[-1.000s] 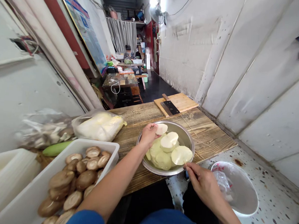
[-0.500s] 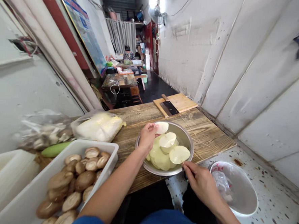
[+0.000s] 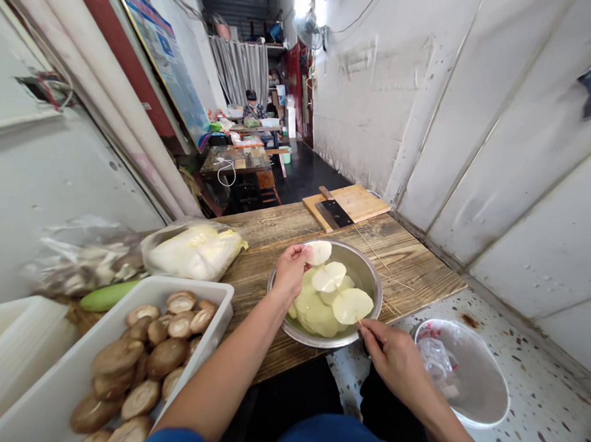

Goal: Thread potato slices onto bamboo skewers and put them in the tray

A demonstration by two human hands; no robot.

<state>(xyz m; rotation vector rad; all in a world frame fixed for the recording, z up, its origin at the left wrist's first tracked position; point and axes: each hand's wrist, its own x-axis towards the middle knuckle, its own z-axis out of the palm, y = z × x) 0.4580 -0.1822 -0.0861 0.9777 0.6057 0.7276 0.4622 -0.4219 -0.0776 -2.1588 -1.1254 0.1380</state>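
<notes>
Over a metal bowl (image 3: 378,279) of pale potato slices (image 3: 317,316), my left hand (image 3: 292,269) pinches one potato slice (image 3: 319,252) between thumb and fingers. Two more slices hang in a row from it toward the lower right, the middle slice (image 3: 329,276) and the end slice (image 3: 352,306). My right hand (image 3: 398,357) is closed on the end of a thin wooden skewer (image 3: 360,322), just outside the bowl's near right rim. Most of the skewer is hidden by the slices.
Left of the bowl stands a white tub (image 3: 224,310) of brown mushrooms (image 3: 139,358), with bagged cabbage (image 3: 196,248) behind. A cleaver (image 3: 336,213) lies on a cutting board (image 3: 361,202). Loose skewers (image 3: 374,249) rest on the table. A bin (image 3: 485,386) sits at right; a person (image 3: 252,105) sits far back.
The skewered slices and both hands have shifted very slightly to the left. Both grips stay the same.
</notes>
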